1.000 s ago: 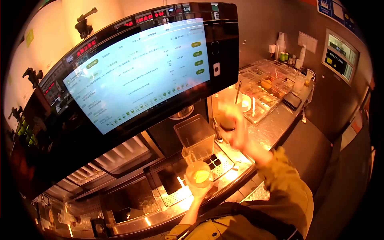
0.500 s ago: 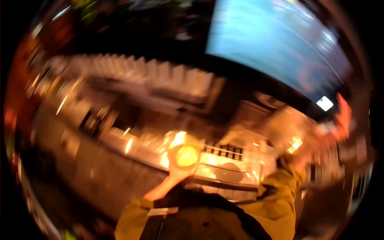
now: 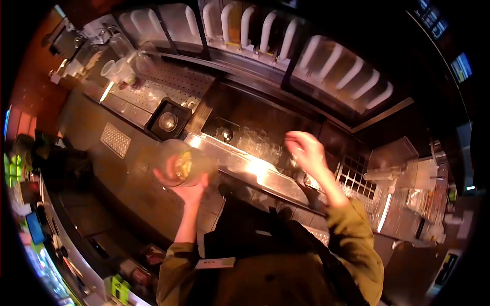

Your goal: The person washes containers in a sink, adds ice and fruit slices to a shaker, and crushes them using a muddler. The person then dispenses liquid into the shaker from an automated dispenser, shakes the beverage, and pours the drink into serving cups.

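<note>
Steel counter (image 3: 229, 159) goes across your view in a slant, smooth and shining, and its straight front edge borders the brown tiled floor (image 3: 104, 166). Behind it stands a row of white handles (image 3: 245, 28), rounded like hooks. On the far left part of the counter you have a perforated plate (image 3: 176, 76), flat and full of small holes; on the right side, a black grid (image 3: 352, 176) with square openings. Between these, the sunken bin (image 3: 293, 122) contains clear, glassy lumps (image 3: 260, 143). A black square tub (image 3: 151, 125) with rounded corners sits at the front edge. Your clear cup (image 3: 196, 163), round and blurred, appears just beside this tub, on the floor side of the edge, with yellow pieces (image 3: 185, 164) inside. Your left hand (image 3: 189, 186) is wrapped around the cup, fingers seen through its wall. Your right hand (image 3: 309, 153), near the bin, has half-bent fingers; how far they are opened, I cannot tell. Between both hands, open room extends above the counter's edge, and the two stay well apart.
</note>
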A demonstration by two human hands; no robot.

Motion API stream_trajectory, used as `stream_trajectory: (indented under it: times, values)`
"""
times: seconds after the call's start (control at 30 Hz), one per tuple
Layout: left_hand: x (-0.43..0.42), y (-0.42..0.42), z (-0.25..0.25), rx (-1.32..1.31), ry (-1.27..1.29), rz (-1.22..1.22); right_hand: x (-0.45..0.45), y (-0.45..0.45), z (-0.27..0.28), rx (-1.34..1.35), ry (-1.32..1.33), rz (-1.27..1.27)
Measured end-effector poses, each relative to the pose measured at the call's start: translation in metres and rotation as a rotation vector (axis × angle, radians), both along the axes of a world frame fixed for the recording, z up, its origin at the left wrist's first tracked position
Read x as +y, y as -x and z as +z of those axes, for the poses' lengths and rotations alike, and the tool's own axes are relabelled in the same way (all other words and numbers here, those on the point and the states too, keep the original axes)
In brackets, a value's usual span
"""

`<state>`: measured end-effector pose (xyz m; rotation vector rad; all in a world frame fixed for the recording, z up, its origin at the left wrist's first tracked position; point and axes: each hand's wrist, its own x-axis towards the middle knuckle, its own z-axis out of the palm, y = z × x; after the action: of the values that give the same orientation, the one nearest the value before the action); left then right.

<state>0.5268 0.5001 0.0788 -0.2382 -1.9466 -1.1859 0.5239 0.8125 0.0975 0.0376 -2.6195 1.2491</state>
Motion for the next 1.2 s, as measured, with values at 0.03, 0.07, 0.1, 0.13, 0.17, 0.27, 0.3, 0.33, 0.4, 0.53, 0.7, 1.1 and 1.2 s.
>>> stream_trajectory:
  times: [0.03,0.07,0.1,0.13,0.17,0.27,0.3,0.33,0.4,0.53,0.7,1.1,1.2]
  values:
    - [-0.021,0.004,-0.004,-0.039,-0.047,-0.026,-0.037,0.031,-0.036,-0.08,-0.119,0.08]
    - [-0.039,0.01,-0.008,-0.068,-0.099,-0.069,-0.071,0.054,-0.063,-0.2,-0.127,0.129]
    - [-0.06,0.001,0.001,-0.209,-0.139,0.007,-0.109,0.077,-0.045,-0.476,-0.142,0.232]
    - [-0.072,0.01,0.003,-0.245,-0.134,0.003,-0.125,0.073,-0.056,-0.036,-0.188,0.256]
    - [-0.073,0.024,0.001,-0.242,-0.11,-0.004,-0.126,0.06,-0.007,0.067,0.13,0.13]
    - [-0.027,0.07,0.002,-0.178,-0.065,-0.104,-0.061,0.02,0.082,0.768,-0.01,-0.394]
    - [-0.009,0.08,0.006,-0.171,-0.067,-0.164,-0.027,-0.014,0.12,0.95,-0.191,-0.688]
    - [0.008,0.085,0.011,-0.159,-0.07,-0.217,0.009,-0.043,0.152,1.173,-0.513,-0.93]
    - [0.029,0.086,0.019,-0.149,-0.066,-0.272,0.068,-0.102,0.203,1.379,-0.286,-1.077]
    - [0.056,0.081,0.028,-0.127,-0.063,-0.354,0.165,-0.172,0.268,1.313,-0.598,-1.257]
    - [0.082,0.071,0.041,-0.091,-0.046,-0.396,0.25,-0.187,0.271,1.121,-0.691,-1.435]
    - [0.018,0.074,0.03,-0.116,-0.083,-0.219,0.108,-0.097,0.17,1.003,-0.326,-0.528]
    - [-0.031,0.054,0.036,-0.128,-0.124,-0.089,0.011,-0.012,0.039,0.354,-0.045,0.077]
